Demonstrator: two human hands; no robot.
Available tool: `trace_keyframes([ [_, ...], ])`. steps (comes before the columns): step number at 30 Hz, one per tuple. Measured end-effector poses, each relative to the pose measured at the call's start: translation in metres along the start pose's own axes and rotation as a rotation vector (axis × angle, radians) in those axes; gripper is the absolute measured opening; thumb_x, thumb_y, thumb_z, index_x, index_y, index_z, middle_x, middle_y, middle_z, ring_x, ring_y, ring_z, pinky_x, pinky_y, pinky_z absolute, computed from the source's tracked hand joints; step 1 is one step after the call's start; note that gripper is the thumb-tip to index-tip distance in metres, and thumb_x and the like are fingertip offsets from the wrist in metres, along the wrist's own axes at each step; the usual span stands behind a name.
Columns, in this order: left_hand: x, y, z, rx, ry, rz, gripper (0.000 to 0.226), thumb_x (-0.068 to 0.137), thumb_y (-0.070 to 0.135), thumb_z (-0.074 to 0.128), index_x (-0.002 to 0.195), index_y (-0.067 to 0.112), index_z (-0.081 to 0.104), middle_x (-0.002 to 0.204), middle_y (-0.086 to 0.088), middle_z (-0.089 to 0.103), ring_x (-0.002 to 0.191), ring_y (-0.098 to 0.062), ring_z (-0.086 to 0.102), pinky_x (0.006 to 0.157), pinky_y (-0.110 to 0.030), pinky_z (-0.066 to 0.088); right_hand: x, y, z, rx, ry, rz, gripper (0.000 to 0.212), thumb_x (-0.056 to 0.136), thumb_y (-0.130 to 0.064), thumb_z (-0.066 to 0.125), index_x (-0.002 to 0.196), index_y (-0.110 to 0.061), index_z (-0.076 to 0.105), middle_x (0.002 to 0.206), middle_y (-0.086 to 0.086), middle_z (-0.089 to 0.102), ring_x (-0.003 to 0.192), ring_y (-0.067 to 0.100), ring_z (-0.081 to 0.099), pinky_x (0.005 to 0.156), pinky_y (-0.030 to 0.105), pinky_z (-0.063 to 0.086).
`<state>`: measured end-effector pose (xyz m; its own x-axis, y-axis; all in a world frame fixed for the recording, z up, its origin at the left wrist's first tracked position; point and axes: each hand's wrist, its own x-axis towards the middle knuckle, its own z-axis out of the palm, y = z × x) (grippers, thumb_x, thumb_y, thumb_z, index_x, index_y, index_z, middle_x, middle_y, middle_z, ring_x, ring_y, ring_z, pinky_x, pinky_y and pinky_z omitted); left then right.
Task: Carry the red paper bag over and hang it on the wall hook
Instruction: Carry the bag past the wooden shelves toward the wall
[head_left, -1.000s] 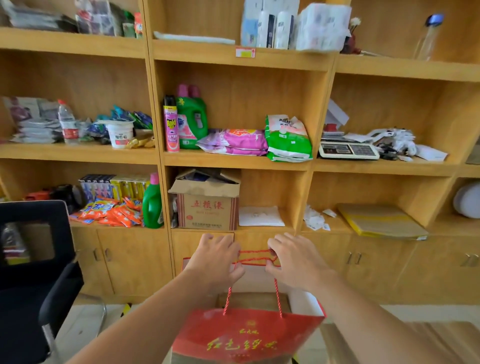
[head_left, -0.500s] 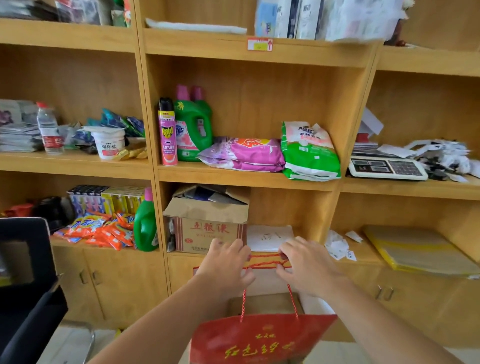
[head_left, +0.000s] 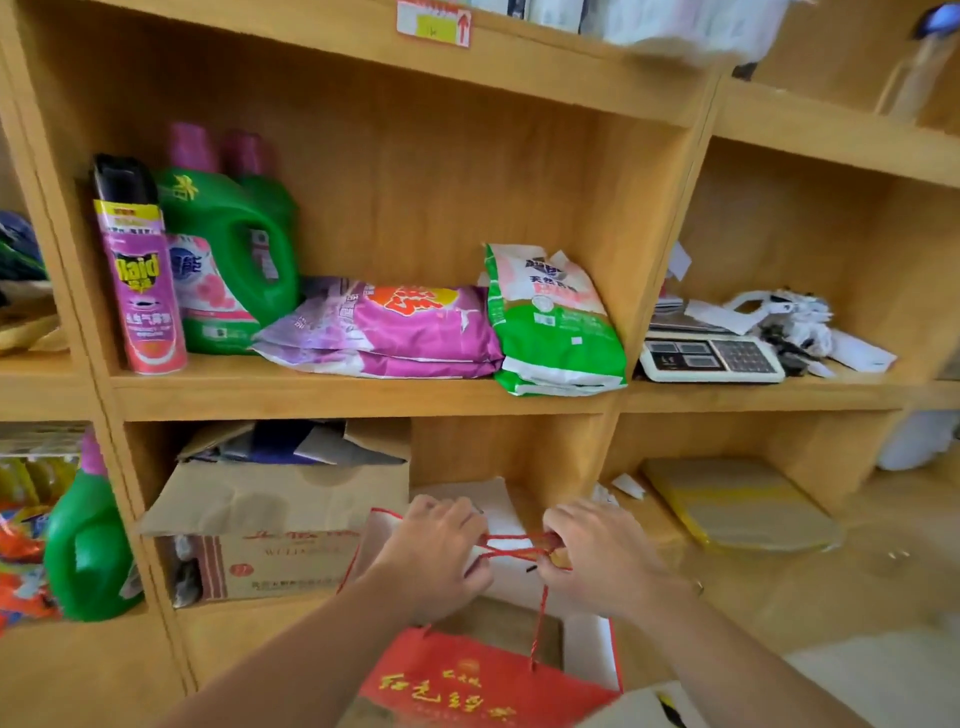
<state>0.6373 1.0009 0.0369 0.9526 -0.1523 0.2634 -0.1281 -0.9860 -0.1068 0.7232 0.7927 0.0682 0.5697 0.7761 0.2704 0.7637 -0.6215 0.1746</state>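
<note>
With your left hand (head_left: 436, 558) and right hand (head_left: 597, 558) pinching the thin cord handles (head_left: 511, 545), fingers closed, the red paper bag (head_left: 483, 686) likely hangs light but tearable.

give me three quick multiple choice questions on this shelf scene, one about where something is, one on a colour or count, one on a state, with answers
1. Where does the spray can stand?
A. left end of the middle shelf, beside the green detergent jugs
B. inside the cardboard box
C. on top of the scale

2. What colour are the cord handles of the paper bag?
A. white
B. red
C. black

3. How is the bag held?
A. it sits on a shelf, untouched
B. one hand grips its bottom
C. both hands hold the cords, stretched between them, and the bag hangs below

Answers:
1 A, the can stands upright at the shelf's left end, next to the jugs.
2 B, the twisted cords are red like the bag.
3 C, the left hand and right hand each have a grip on the cords.
</note>
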Motion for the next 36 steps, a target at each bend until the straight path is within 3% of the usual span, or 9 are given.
trace_keyframes([
  [3, 0.048, 0.006, 0.02, -0.018, 0.041, 0.116, 0.046, 0.09, 0.049, 0.031, 0.107, 0.019, 0.061, 0.103, -0.002, 0.06, 0.094, -0.023, 0.057, 0.089, -0.044, 0.044, -0.002, 0.034, 0.013, 0.019, -0.017, 0.077, 0.025, 0.079, -0.048, 0.05, 0.073, -0.024, 0.046, 0.074, -0.005, 0.057, 0.076, 0.019, 0.056, 0.058, 0.033, 0.035],
  [7, 0.114, 0.026, 0.036, -0.016, 0.056, 0.28, 0.038, 0.084, 0.048, 0.043, 0.095, 0.018, 0.064, 0.089, -0.003, 0.063, 0.083, -0.027, 0.06, 0.083, -0.047, 0.048, -0.013, 0.087, 0.029, 0.025, -0.03, 0.195, 0.027, 0.081, -0.052, 0.049, 0.077, -0.025, 0.05, 0.078, -0.008, 0.058, 0.078, 0.017, 0.055, 0.061, 0.035, 0.045],
  [12, 0.19, 0.068, 0.034, -0.052, 0.043, 0.424, 0.038, 0.08, 0.05, 0.044, 0.097, 0.023, 0.064, 0.093, 0.005, 0.066, 0.081, -0.019, 0.059, 0.092, -0.042, 0.043, -0.035, 0.154, 0.039, -0.015, -0.018, 0.354, 0.026, 0.08, -0.053, 0.049, 0.08, -0.027, 0.053, 0.078, -0.008, 0.06, 0.075, 0.016, 0.055, 0.059, 0.03, 0.039],
  [16, 0.249, 0.103, 0.037, -0.132, 0.057, 0.542, 0.034, 0.08, 0.051, 0.048, 0.096, 0.024, 0.063, 0.089, 0.006, 0.063, 0.082, -0.019, 0.058, 0.09, -0.041, 0.043, -0.058, 0.199, 0.035, -0.074, 0.015, 0.515, 0.027, 0.074, -0.052, 0.055, 0.081, -0.027, 0.059, 0.079, -0.007, 0.064, 0.072, 0.02, 0.061, 0.056, 0.032, 0.046],
  [18, 0.276, 0.123, 0.041, -0.186, 0.048, 0.592, 0.033, 0.076, 0.053, 0.05, 0.092, 0.026, 0.062, 0.084, 0.008, 0.061, 0.078, -0.019, 0.057, 0.082, -0.043, 0.047, -0.071, 0.219, 0.032, -0.085, -0.018, 0.56, 0.028, 0.074, -0.051, 0.054, 0.083, -0.025, 0.058, 0.081, -0.005, 0.063, 0.075, 0.021, 0.061, 0.059, 0.035, 0.048],
  [21, 0.309, 0.156, 0.048, -0.156, 0.107, 0.669, 0.029, 0.069, 0.056, 0.054, 0.082, 0.032, 0.063, 0.076, 0.013, 0.061, 0.069, -0.014, 0.057, 0.065, -0.028, 0.045, -0.09, 0.246, 0.027, -0.127, -0.099, 0.636, 0.032, 0.076, -0.054, 0.051, 0.087, -0.025, 0.056, 0.084, -0.005, 0.061, 0.08, 0.021, 0.057, 0.065, 0.038, 0.048],
  [25, 0.354, 0.193, 0.065, -0.256, 0.104, 0.832, 0.036, 0.077, 0.052, 0.051, 0.093, 0.023, 0.064, 0.085, 0.005, 0.061, 0.071, -0.019, 0.053, 0.089, -0.044, 0.041, -0.109, 0.267, 0.028, -0.192, -0.162, 0.754, 0.034, 0.076, -0.056, 0.048, 0.092, -0.028, 0.056, 0.084, -0.007, 0.058, 0.077, 0.015, 0.048, 0.068, 0.032, 0.045],
  [31, 0.418, 0.233, 0.074, -0.321, 0.061, 0.983, 0.035, 0.081, 0.049, 0.054, 0.103, 0.023, 0.062, 0.096, 0.003, 0.064, 0.082, -0.019, 0.056, 0.097, -0.043, 0.036, -0.116, 0.29, 0.023, -0.237, -0.185, 0.933, 0.032, 0.082, -0.054, 0.047, 0.098, -0.028, 0.058, 0.088, -0.009, 0.059, 0.078, 0.012, 0.048, 0.064, 0.026, 0.037],
  [36, 0.463, 0.271, 0.073, -0.514, 0.015, 1.017, 0.031, 0.085, 0.052, 0.055, 0.105, 0.028, 0.061, 0.094, 0.012, 0.06, 0.081, -0.011, 0.052, 0.099, -0.036, 0.036, -0.123, 0.316, 0.014, -0.275, -0.153, 1.093, 0.03, 0.085, -0.054, 0.049, 0.097, -0.028, 0.058, 0.091, -0.009, 0.061, 0.084, 0.014, 0.054, 0.061, 0.03, 0.046],
])
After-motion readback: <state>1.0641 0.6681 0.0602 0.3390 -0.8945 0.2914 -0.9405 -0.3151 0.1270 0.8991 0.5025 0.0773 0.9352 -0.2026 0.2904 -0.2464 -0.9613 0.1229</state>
